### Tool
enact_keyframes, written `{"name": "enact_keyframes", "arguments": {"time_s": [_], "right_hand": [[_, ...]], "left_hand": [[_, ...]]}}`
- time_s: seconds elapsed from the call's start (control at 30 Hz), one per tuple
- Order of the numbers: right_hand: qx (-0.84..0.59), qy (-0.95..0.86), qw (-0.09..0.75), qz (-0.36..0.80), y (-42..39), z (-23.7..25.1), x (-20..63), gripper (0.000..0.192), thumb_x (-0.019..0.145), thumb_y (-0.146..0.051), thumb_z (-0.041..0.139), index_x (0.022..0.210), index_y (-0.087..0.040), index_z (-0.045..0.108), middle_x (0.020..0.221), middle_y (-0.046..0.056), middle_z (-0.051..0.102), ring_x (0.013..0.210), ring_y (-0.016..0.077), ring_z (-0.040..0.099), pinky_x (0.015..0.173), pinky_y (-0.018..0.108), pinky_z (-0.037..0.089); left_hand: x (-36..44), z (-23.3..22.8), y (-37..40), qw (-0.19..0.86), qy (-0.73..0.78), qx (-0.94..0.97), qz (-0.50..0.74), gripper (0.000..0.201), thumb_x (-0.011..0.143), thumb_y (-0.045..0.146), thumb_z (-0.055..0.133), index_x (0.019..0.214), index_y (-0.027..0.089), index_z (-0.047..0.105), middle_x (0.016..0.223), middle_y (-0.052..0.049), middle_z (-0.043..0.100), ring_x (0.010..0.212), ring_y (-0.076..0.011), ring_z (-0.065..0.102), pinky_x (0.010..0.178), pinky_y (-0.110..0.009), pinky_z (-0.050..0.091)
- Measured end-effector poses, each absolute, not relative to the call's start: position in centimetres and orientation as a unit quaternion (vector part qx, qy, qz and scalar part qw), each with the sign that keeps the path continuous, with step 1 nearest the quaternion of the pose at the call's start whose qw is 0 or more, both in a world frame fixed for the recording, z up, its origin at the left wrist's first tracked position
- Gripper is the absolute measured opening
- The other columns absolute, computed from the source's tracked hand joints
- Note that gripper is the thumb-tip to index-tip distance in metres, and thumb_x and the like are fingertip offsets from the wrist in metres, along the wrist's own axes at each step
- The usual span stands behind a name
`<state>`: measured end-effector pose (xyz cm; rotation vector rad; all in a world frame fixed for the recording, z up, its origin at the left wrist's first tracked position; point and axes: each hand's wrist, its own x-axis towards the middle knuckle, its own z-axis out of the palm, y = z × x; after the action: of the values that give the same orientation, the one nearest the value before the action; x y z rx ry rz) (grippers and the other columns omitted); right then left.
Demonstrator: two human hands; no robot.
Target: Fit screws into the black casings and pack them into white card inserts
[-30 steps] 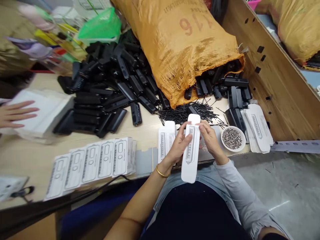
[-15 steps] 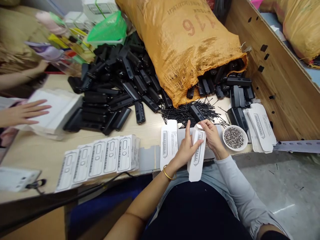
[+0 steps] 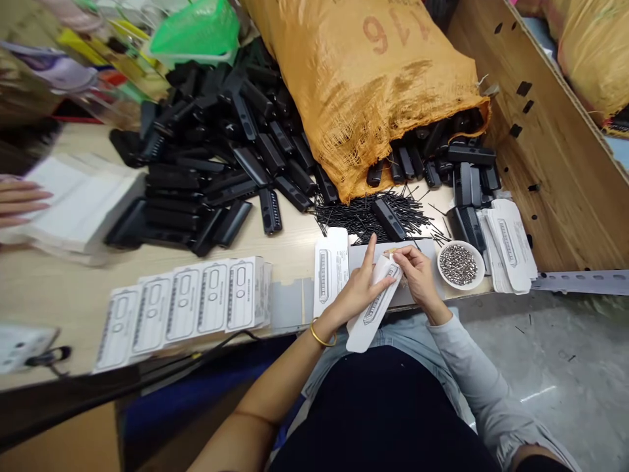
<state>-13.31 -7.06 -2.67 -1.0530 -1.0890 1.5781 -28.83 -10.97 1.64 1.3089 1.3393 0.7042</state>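
White card forms the item in hand: a narrow printed carton [image 3: 372, 308], held tilted over the near edge of the desk [image 3: 59, 295], its lower end hanging past the edge toward the lap. We find the left hand [image 3: 361, 288] closed around the carton's middle, thumb across the printed face and forefinger raised clear. The right hand [image 3: 417, 272] pinches the carton's upper end between fingertips and thumb — whether anything small sits in that pinch we cannot tell.

Just left of the hands a second flat carton [image 3: 330, 269] lies face up on the desk. Just right of the right hand stands a small white bowl [image 3: 460, 265] filled with tiny metal pieces, and beyond it a fanned stack of flat cartons [image 3: 511, 246] rests against the wooden side wall [image 3: 550, 177]. Behind the hands lies a heap of thin black pins [image 3: 363, 216]. Further back, an orange woven sack [image 3: 373, 85] lies open-mouthed, with black plastic parts [image 3: 221, 164] spilling out and piled across the desk.

Along the near edge to the left we note a row of overlapped printed cartons [image 3: 191, 305]. At the far left another person's hand [image 3: 19, 200] rests flat on a white stack [image 3: 78, 203] — blurred in this view.
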Motion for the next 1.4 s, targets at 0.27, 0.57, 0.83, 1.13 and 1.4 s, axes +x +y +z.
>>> {"name": "enact_keyframes", "arguments": {"time_s": [0.27,0.57,0.83,1.13,1.4], "right_hand": [[-0.408,-0.46,0.475,0.63,-9.2,-3.1,-14.9,0.043,0.085,-0.037,0.065,0.123,-0.019,0.056,0.13,0.01,0.055,0.12,0.0196,0.053,0.108,0.038,0.04],[-0.502,-0.591,0.428,0.464,-4.6,-2.2,-15.6,0.032,0.09,-0.039,0.054,0.111,-0.016,0.059,0.115,0.012,0.058,0.108,0.0228,0.054,0.098,0.041,0.042],[-0.585,-0.673,0.343,0.295,1.9,-4.4,-12.8,0.042,0.076,-0.01,0.062,0.117,-0.009,0.058,0.114,0.016,0.058,0.11,0.0277,0.05,0.101,0.047,0.039],[-0.263,-0.803,0.238,0.479,-0.3,4.7,-10.7,0.035,0.093,-0.03,0.053,0.128,-0.024,0.053,0.133,0.006,0.053,0.124,0.0192,0.049,0.107,0.039,0.039],[-0.499,-0.861,-0.037,0.093,1.5,-1.4,-10.9,0.017,0.087,-0.012,0.048,0.091,-0.006,0.063,0.097,0.017,0.06,0.101,0.0311,0.05,0.085,0.043,0.042]], "left_hand": [[-29.8,0.6,-10.0,0.592,0.566,0.412,0.399,0.096,0.089,0.047,0.056,0.155,0.018,-0.007,0.07,-0.001,0.061,0.054,-0.0123,0.051,0.053,-0.021,0.038],[-30.5,1.3,-10.5,0.364,0.422,0.645,0.524,0.06,0.064,0.022,0.079,0.119,0.018,0.056,0.138,-0.014,0.048,0.138,-0.0294,0.033,0.115,-0.044,0.025],[-32.7,3.3,-8.7,0.296,0.735,0.545,0.273,0.071,0.076,0.041,0.065,0.138,0.015,0.041,0.12,-0.014,0.058,0.104,-0.0306,0.057,0.087,-0.042,0.044],[-32.3,3.6,-7.7,0.341,0.602,0.682,0.238,0.067,0.068,0.029,0.063,0.132,0.013,0.054,0.114,-0.009,0.061,0.096,-0.024,0.059,0.084,-0.034,0.048],[-31.1,2.4,-8.0,0.342,0.628,0.536,0.449,0.074,0.071,0.033,0.067,0.138,0.012,0.044,0.119,-0.011,0.06,0.106,-0.0219,0.059,0.096,-0.032,0.045]]}}
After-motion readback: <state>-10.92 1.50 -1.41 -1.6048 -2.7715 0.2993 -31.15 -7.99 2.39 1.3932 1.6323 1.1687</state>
